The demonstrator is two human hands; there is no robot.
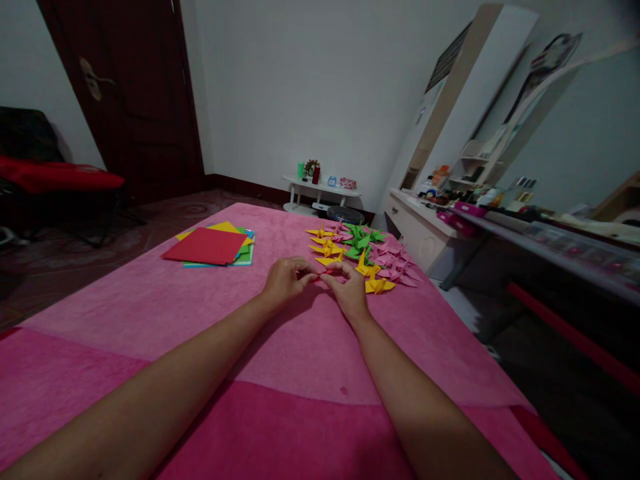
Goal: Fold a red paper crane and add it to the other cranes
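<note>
My left hand (286,279) and my right hand (350,290) meet over the pink cloth (200,320), fingers pinched together on a small red piece of folded paper (320,275) between them. Just beyond my right hand lies a group of folded paper cranes (367,257) in yellow, green and pink. A stack of flat coloured paper sheets (210,247), red on top, lies to the far left of my hands.
A dark door (130,93) and a red-cushioned chair (55,177) stand at the left. A small white side table (320,190) is by the far wall. A cluttered dresser with a mirror (500,200) lines the right side.
</note>
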